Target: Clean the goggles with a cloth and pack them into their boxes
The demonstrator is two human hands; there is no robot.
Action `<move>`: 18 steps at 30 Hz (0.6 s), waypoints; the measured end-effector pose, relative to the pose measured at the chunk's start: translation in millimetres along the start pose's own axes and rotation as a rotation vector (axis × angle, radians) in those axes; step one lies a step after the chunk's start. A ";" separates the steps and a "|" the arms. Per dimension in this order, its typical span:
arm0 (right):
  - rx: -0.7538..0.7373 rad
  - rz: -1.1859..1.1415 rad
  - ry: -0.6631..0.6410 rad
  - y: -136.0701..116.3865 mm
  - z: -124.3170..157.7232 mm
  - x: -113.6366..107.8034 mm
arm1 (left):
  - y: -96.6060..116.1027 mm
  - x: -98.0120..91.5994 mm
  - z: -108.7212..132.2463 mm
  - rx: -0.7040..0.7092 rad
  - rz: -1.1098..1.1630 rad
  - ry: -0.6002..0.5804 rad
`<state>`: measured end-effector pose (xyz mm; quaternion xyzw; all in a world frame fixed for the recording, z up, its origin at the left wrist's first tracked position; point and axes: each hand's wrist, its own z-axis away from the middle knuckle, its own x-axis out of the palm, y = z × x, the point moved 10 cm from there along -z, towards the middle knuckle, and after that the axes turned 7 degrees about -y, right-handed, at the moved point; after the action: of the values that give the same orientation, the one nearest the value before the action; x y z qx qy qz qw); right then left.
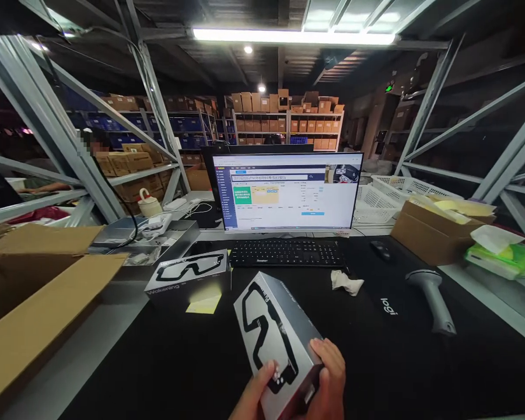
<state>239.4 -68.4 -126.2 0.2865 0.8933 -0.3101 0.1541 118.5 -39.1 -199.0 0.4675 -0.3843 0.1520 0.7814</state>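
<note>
Between my two hands, tilted above the black desk mat (pixel 179 361), is a white and grey box (pixel 266 332) with black goggle-like eyewear printed on its face. My left hand (pixel 254 394) grips its lower left, the thumb pressed on the printed face. On the near right end, my right hand (pixel 330 373) has its fingers closed round the edge. A second box (pixel 190 271) of the same look lies on the mat at the left, with a yellow sticky note (pixel 205 300) by its front. Part of the left fingers is hidden behind the held box.
Behind the mat stand a monitor (pixel 284 204) and a keyboard (pixel 284 252). To the right are a barcode scanner (pixel 433 300), a mouse (pixel 380 251), a crumpled tissue (pixel 346 283) and a cardboard box (pixel 433 233). An open carton (pixel 48 303) sits at the left.
</note>
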 end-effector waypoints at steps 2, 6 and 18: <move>0.031 0.029 0.051 -2.9 3.5 -0.7 | -0.9 4.5 1.4 -0.026 -0.007 -0.015; -0.052 -0.017 -0.095 -7.4 1.9 -4.7 | 17.5 3.3 5.7 -0.025 -0.080 0.018; 0.586 0.690 0.164 162.3 -19.0 -231.6 | 158.2 -3.4 20.5 0.529 -1.109 0.218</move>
<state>518.7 -48.1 -82.4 0.6222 0.6296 -0.4565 0.0894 12.4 25.6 -99.0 0.7571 0.0481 -0.1393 0.6365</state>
